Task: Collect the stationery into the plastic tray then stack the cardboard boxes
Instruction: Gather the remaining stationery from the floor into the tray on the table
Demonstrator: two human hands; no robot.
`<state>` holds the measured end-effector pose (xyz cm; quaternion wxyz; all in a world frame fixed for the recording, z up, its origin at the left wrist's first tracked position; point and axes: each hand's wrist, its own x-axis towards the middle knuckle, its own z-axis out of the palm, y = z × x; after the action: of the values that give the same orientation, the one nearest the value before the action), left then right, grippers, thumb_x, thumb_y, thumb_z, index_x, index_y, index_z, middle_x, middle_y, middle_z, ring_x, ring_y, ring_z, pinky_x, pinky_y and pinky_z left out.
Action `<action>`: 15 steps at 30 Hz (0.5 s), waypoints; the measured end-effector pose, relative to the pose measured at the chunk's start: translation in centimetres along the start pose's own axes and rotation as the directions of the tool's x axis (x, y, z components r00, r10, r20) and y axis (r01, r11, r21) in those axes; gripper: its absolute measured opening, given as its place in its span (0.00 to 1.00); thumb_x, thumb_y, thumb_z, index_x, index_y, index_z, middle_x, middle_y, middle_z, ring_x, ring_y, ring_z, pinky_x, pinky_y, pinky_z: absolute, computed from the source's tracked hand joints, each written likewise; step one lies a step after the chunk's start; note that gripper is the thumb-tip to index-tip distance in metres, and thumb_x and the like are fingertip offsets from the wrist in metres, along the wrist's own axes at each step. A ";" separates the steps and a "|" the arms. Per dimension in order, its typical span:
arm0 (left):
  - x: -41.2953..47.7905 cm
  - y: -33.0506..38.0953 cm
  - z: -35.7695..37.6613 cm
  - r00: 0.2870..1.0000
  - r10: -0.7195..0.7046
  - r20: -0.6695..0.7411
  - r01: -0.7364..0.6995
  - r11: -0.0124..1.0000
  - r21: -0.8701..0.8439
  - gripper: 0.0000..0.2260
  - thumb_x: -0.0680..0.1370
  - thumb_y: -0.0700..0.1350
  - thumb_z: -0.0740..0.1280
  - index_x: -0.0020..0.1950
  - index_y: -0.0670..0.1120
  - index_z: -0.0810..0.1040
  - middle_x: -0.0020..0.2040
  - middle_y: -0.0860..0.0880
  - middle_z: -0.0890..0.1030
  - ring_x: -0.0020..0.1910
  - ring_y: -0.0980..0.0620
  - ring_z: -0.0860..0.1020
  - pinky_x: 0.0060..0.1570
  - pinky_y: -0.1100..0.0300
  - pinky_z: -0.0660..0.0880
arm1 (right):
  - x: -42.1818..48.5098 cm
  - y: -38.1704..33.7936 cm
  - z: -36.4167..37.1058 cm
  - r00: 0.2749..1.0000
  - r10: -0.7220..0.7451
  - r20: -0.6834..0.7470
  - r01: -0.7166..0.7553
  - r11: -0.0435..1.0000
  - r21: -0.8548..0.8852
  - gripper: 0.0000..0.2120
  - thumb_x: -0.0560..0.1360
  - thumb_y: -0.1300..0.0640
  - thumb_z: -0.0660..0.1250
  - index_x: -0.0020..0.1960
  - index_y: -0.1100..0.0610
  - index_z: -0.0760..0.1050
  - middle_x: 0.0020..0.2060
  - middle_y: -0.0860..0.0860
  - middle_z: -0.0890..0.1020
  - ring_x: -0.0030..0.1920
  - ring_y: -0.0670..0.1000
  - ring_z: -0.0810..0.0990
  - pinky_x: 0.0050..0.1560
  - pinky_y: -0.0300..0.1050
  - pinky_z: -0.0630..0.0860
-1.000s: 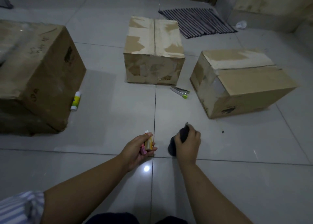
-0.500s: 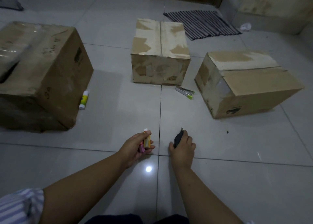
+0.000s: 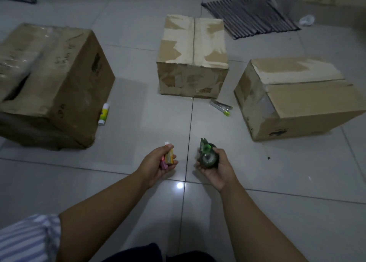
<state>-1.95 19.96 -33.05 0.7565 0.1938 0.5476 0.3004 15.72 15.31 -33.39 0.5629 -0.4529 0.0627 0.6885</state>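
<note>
I see the green tape dispenser (image 3: 207,156) held above the floor tiles (image 3: 138,134), low in the middle of my view. The right hand (image 3: 217,168) lies palm up with its fingers curled round the dispenser's round body. Its long axis runs away from me, and the pointed cutter end aims toward the middle cardboard box (image 3: 193,63).

Just to its left, the left hand (image 3: 156,166) grips two short sticks side by side, fingers wrapped round them. One is an orange stick (image 3: 169,156), the other a pink stick (image 3: 163,163). Both point up and away from me, and the orange one's pale tip stands clear above the thumb. What kind of stationery they are I cannot tell.

Farther out, a stapler (image 3: 221,107) lies on the tiles between the middle box and the right cardboard box (image 3: 297,99). It sits near the middle box's front corner, skewed, with its green end toward the right box. A yellow-and-white glue stick (image 3: 103,114) lies flat just beside the near side of the left cardboard box (image 3: 59,87), its long axis running away from me along that side.

The three boxes stand well apart, each on the floor. Beyond the middle box lies a dark ribbed mat (image 3: 249,16). A striped sleeve (image 3: 25,240) shows at the lower left.
</note>
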 end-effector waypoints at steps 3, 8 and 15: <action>-3.8 2.3 2.9 0.998 0.001 -0.063 -0.007 0.995 -0.102 0.06 0.78 0.47 0.64 0.48 0.45 0.76 0.41 0.45 0.76 0.36 0.52 0.78 0.33 0.64 0.80 | -3.6 -2.1 2.8 1.000 0.013 0.011 -0.014 0.997 0.075 0.15 0.77 0.55 0.56 0.51 0.64 0.75 0.42 0.57 0.80 0.41 0.53 0.78 0.35 0.41 0.81; -13.5 8.6 8.1 0.994 0.020 -0.112 -0.043 0.978 -0.204 0.08 0.77 0.47 0.65 0.52 0.44 0.76 0.40 0.44 0.76 0.34 0.52 0.78 0.32 0.63 0.79 | -12.0 -6.7 10.3 1.000 0.007 -0.019 -0.007 1.000 -0.025 0.13 0.77 0.53 0.60 0.49 0.62 0.76 0.37 0.54 0.82 0.34 0.49 0.80 0.32 0.38 0.79; -32.8 18.7 11.5 0.978 0.051 -0.202 -0.098 0.968 -0.229 0.13 0.77 0.47 0.66 0.58 0.42 0.75 0.39 0.44 0.76 0.33 0.52 0.78 0.35 0.62 0.79 | -28.7 -12.5 23.1 0.999 0.030 0.024 -0.028 0.995 -0.094 0.09 0.75 0.54 0.65 0.51 0.59 0.75 0.39 0.52 0.80 0.37 0.48 0.79 0.31 0.38 0.78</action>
<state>-2.78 12.47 5.71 0.7053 0.0921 0.5712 0.4096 12.12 12.92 5.29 0.5317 -0.4693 0.0297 0.7044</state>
